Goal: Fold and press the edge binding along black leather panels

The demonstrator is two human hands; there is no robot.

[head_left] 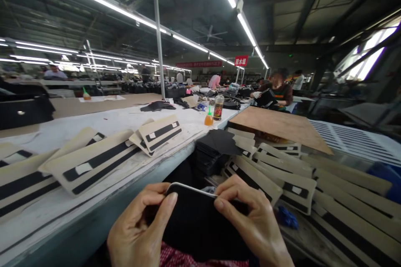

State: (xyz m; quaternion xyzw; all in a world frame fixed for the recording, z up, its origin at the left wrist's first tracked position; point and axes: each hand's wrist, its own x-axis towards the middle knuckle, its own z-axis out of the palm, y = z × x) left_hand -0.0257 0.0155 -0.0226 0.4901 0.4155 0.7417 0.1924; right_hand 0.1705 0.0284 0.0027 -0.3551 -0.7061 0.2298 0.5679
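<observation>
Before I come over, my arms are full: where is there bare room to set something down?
The brown board looks bare, bordered by the slatted white surface and the right pale panels. The white tabletop has a gap between the left pale panels and the orange bottle. Crowded: beside the right hand, where panels overlap.

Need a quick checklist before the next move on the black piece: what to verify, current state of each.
1. Left grip on the black piece: ok, thumb and fingers pinch its upper edge.
2. Right grip on the same piece: ok, pinching the upper edge farther right.
3. Pale upper edge visible between the hands: ok.
4. Far side of the piece: cannot tell, it faces away from the camera.
5. Green-tipped bottle upright on the table: ok.
6. Beige panels on the table at left squarely stacked: not ok, they overlap at differing angles.
</observation>
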